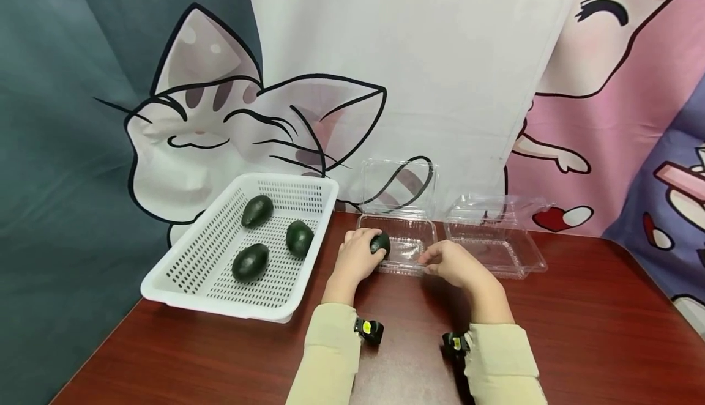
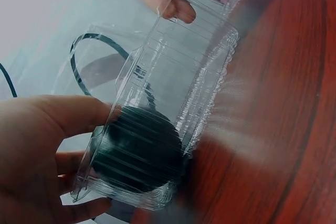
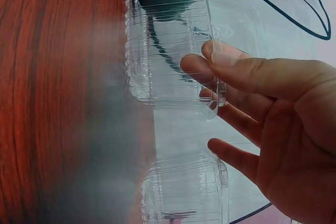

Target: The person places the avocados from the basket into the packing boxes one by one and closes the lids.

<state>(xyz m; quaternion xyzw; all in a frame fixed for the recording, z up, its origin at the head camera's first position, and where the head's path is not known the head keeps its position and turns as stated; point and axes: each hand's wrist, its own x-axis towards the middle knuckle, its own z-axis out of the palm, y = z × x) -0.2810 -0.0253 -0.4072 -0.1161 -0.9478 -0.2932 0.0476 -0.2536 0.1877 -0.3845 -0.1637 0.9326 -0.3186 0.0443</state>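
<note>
A dark green avocado sits in the left end of a hinged clear plastic box, whose lid stands up behind it. My left hand curls over that end and grips the avocado. In the left wrist view, the thumb lies at the rim, with the avocado showing dark through the ribbed wall. My right hand is at the box's front right corner. The right wrist view has its thumb and forefinger pinching the rim of the box, the other fingers spread.
A white perforated basket on the left holds three avocados. Right of the box in use stands a second open clear box. Both are on a reddish-brown table, before a cartoon-printed cloth.
</note>
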